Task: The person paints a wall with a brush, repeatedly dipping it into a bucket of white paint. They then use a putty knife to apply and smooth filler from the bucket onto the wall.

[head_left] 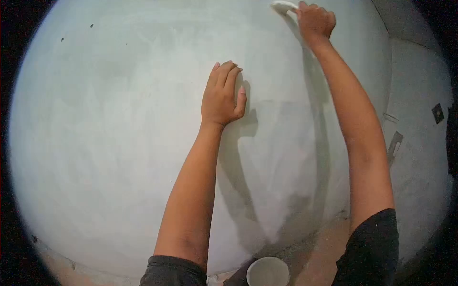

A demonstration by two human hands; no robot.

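My right hand (pixel 316 21) is raised to the top of the view, its fingers closed round a white, curved-edged tool (pixel 283 6) held at the pale wall (pixel 119 143). The exact kind of tool does not show. Lower and to the left, my left hand (pixel 223 95) is empty, with its fingers stretched upward and the thumb apart, close against the same wall. Shadows of both arms fall on the wall to their right.
A round, pale container (pixel 268 272) stands at the bottom, between my arms. On the right a grey side wall (pixel 420 81) meets the pale wall in a corner, with a dark diamond-shaped patch (pixel 437 114) on it. Two small dark holes mark the upper left wall.
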